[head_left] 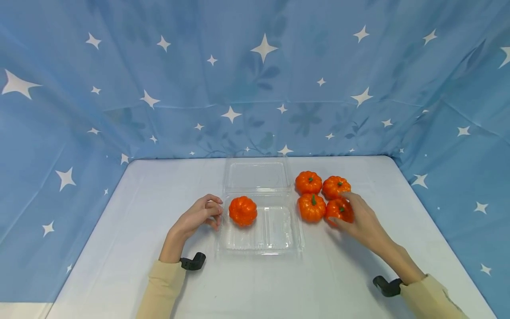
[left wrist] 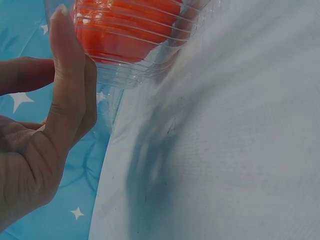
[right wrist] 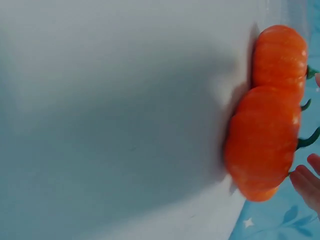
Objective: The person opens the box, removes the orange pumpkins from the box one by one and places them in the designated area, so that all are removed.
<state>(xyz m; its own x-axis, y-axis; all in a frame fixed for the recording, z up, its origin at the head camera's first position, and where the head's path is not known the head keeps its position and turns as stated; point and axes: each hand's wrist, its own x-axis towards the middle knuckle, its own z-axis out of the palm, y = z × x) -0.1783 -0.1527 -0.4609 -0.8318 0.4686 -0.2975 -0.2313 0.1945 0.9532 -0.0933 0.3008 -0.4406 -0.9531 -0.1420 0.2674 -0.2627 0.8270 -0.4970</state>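
In the head view, my left hand (head_left: 203, 213) is at the left edge of a clear plastic clamshell container (head_left: 279, 230), fingers bent. Seen from the left wrist, a fingertip (left wrist: 61, 15) lies against the container's ribbed side wall. One orange toy pumpkin (head_left: 243, 211) sits in the container's left half. My right hand (head_left: 360, 223) reaches over the front right pumpkin (head_left: 340, 210) of a group, thumb at its near side and fingers at its far side. From the right wrist, the fingers (right wrist: 306, 185) are spread near the green stems, beside the large pumpkin (right wrist: 262, 137).
Three other pumpkins stand close around that one: a front left (head_left: 311, 208), a back left (head_left: 308, 182) and a back right (head_left: 336, 186). The container's lid (head_left: 256, 175) lies folded back behind its base. A blue starry curtain (head_left: 255, 88) borders the white table (head_left: 167, 177).
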